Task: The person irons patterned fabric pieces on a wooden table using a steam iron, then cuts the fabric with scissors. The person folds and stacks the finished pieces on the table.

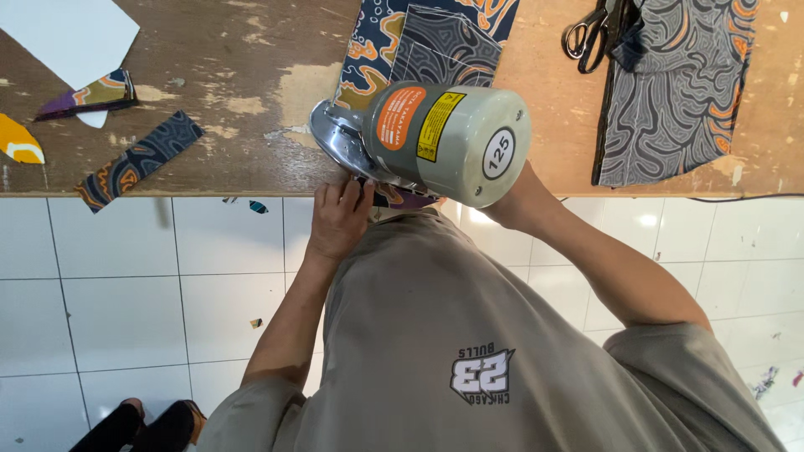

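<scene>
Grey cylindrical electric cloth cutter [448,142] stands at the near edge of our scuffed wooden tabletop [234,92], on dark patterned batik fabric [394,50]. Our left hand [339,219] pinches the fabric beside the base; fingers could meet the blade. Our right hand's grip lies hidden; we cannot tell.

Light is bright and even, daylight-like, with no hard shadows on the wooden table [251,92]. The white floor tiles [126,285] shine, with small bright reflections just below the table's near edge, right of the cutting machine [448,142]. Its pale rounded housing carries a soft highlight, and its metal base plate gleams. Focus is sharp across the table and shirt. The table's near edge runs straight, with little distortion. No motion blur shows.
</scene>
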